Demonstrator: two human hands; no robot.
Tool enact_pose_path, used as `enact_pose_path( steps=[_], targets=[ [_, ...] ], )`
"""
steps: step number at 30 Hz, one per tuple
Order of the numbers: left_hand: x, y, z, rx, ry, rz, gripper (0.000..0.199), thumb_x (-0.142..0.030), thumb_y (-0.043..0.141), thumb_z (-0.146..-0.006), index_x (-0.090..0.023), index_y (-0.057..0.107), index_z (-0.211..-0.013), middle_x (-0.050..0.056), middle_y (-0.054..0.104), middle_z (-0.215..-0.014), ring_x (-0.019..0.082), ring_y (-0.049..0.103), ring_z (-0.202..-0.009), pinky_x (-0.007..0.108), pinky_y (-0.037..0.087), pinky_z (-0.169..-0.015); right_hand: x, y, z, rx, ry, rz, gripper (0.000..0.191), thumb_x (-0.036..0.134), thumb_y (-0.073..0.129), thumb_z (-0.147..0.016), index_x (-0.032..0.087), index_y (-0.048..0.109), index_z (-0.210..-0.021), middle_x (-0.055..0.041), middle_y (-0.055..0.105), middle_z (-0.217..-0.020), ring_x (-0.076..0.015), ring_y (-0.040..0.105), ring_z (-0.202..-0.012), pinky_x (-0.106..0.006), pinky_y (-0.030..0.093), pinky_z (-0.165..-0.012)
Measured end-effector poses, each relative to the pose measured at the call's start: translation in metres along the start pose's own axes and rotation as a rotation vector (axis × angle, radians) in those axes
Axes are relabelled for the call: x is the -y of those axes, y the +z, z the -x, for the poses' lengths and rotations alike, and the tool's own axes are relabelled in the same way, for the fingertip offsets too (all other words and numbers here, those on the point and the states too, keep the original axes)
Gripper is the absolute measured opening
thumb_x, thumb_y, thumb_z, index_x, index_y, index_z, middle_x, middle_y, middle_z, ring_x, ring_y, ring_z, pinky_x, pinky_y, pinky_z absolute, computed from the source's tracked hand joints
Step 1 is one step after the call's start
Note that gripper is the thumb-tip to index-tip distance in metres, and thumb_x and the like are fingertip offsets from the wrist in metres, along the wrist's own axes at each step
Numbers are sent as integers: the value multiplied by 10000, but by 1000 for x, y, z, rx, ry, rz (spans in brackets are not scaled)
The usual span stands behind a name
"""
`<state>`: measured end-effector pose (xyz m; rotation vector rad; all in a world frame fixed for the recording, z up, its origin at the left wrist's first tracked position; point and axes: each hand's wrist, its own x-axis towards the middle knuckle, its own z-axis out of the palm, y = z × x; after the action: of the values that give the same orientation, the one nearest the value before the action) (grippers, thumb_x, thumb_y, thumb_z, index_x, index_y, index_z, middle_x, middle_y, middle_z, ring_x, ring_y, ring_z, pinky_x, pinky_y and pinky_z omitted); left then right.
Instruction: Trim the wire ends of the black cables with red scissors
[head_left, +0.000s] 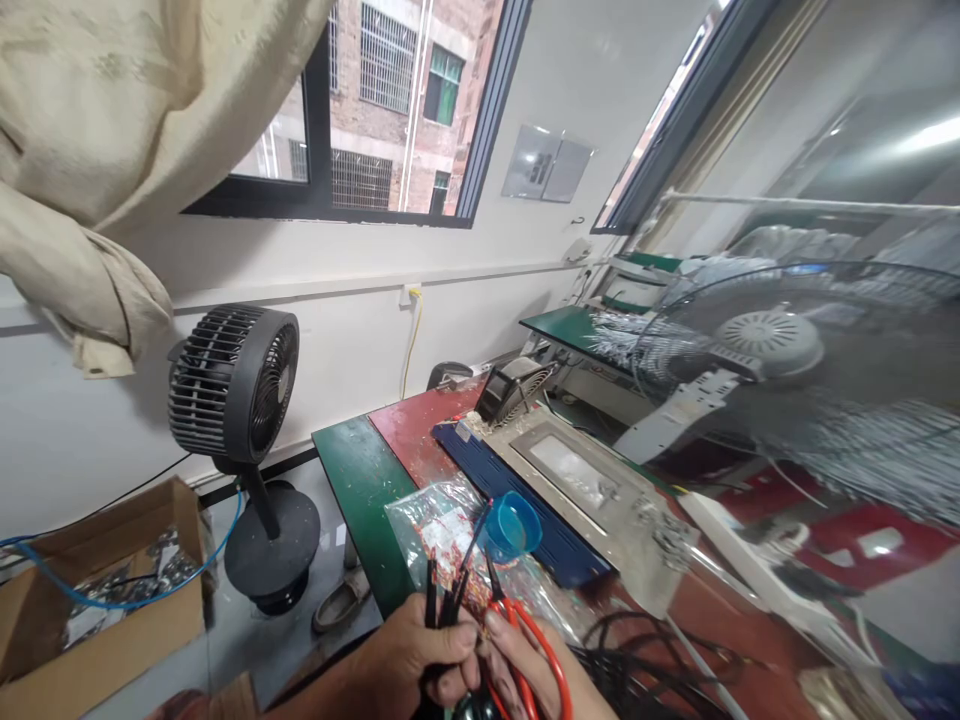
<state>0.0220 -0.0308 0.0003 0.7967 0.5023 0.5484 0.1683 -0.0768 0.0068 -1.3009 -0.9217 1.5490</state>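
Note:
At the bottom middle, my left hand (409, 650) is closed round several black cables (431, 592), whose ends stick up past the thumb. Beside it, almost touching, my right hand (525, 655) grips scissors with red handles (553, 655); their dark blades point up and away from me. Just beyond the hands lies a clear plastic bag (409, 520) holding small red and orange bits. A blue round cup (534, 525) stands at the bag's far right edge. More black cables (637, 670) lie in loose coils right of my right hand.
A dark blue panel (480, 470) and a beige device (517, 435) lie along the red and green table (352, 470). A small black fan (499, 395) stands behind them. A floor fan (240, 390) and a cardboard box (150, 650) are left; a large fan (769, 340) is close on the right.

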Motion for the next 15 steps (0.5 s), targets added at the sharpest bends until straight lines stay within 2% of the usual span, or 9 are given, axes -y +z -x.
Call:
enact_pose_path(
  steps=[3,8,15],
  targets=[
    [1,-1,-1,-4,14,-12,356,-454,633,-672,-118,569,-574,-39,419,-401,41,296,-341,235,137,-383,2,2,-1,1,16,45,512,601,546,-744,141,525,-518,34,441,-404,-51,381,-356,-187,242,-383],
    [4,-2,-4,-105,-19,2,396,-506,673,-613,-127,561,-628,-44,452,-420,37,303,-336,221,150,-376,0,1,-5,-66,2,36,550,658,528,-716,143,520,-521,41,432,-388,-39,366,-329,-172,222,-354],
    [9,-4,-7,-71,57,-30,427,-540,620,-663,-132,542,-564,-55,400,-362,35,273,-328,225,148,-381,-2,1,-7,-26,37,86,516,638,555,-709,140,544,-574,67,403,-373,-26,314,-306,-162,210,-332]
  ],
)
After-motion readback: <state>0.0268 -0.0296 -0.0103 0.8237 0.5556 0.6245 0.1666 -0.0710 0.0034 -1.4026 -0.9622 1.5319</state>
